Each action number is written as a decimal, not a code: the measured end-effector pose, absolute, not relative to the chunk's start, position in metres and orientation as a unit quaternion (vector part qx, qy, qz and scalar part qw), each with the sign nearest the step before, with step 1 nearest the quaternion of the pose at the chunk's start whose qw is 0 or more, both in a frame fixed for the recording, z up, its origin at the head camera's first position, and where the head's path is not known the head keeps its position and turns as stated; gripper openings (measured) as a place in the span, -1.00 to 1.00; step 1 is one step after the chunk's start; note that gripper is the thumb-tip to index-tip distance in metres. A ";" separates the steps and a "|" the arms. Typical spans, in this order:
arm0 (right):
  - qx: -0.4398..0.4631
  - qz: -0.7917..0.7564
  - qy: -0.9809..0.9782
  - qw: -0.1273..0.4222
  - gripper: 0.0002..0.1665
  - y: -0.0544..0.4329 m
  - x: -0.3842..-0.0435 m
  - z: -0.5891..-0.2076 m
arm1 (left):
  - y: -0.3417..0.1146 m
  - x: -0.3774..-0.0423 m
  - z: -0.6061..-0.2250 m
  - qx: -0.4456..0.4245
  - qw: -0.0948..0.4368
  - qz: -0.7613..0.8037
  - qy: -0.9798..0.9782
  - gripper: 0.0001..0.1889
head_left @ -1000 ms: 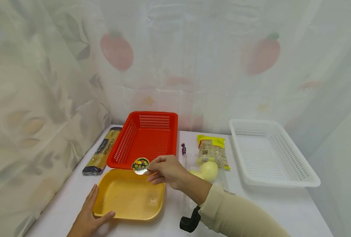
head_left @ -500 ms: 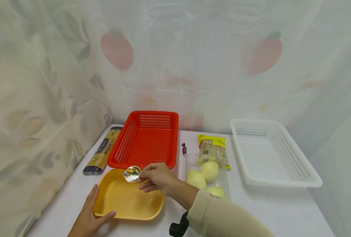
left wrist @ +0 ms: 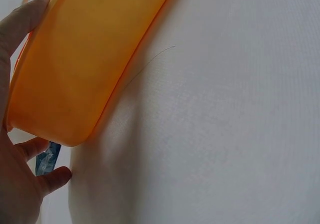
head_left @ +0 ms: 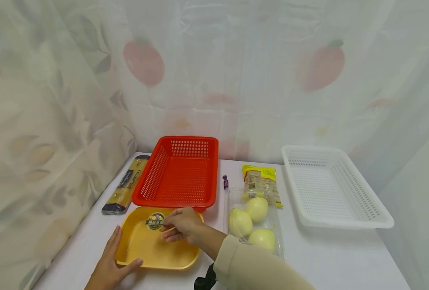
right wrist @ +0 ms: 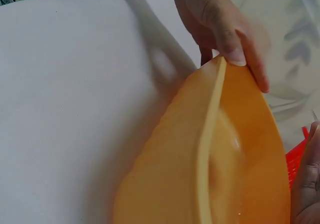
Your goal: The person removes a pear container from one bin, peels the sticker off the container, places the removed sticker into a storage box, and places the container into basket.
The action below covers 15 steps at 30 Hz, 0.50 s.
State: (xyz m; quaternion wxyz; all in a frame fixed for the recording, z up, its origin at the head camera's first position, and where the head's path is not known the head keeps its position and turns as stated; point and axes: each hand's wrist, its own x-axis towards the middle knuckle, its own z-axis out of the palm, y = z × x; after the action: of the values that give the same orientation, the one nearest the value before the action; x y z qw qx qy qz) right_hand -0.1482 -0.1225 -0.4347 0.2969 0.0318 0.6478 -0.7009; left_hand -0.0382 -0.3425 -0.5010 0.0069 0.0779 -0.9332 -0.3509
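Observation:
My left hand [head_left: 107,264] grips the near left corner of a yellow plastic tub [head_left: 156,251], with the thumb at the front rim and the fingers along the left side. The left wrist view shows the outer wall of that tub [left wrist: 85,74] beside the hand. Between thumb and fingertips, my right hand [head_left: 183,225] pinches a round fruit sticker [head_left: 153,221] with a dark band of lettering. The sticker is over the back of the tub, its printed face up. The right wrist view shows only the edge of my right hand [right wrist: 307,184]; the sticker is hidden there.
Behind the tub stands a red basket [head_left: 185,185], with a spaghetti pack [head_left: 125,185] to its left. A wrapped candy [head_left: 225,182], a yellow-topped food bag [head_left: 259,175] and a clear box [head_left: 278,237] holding pale onion-like bulbs lie right of it. A white basket [head_left: 326,193] stands far right.
My right hand has moved left and toward me, carrying the sticker from the red basket's front rim to over the tub. More of the clear box shows now. The left hand keeps its place.

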 end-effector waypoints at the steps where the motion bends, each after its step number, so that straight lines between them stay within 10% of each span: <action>1: 0.036 -0.699 0.650 0.296 -0.91 -0.124 -0.148 -0.437 | -0.342 -0.038 -0.501 0.078 0.007 -0.352 -0.933 0.28; 15: 0.064 -0.688 0.661 0.293 -0.95 -0.144 -0.151 -0.469 | -0.343 -0.038 -0.502 0.081 0.004 -0.357 -0.931 0.29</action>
State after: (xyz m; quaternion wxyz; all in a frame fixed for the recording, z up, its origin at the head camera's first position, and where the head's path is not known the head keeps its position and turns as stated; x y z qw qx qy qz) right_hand -0.1510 -0.1444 -0.4694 0.2932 0.0644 0.6607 -0.6880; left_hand -0.0381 -0.3434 -0.5023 0.0041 0.0808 -0.9305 -0.3572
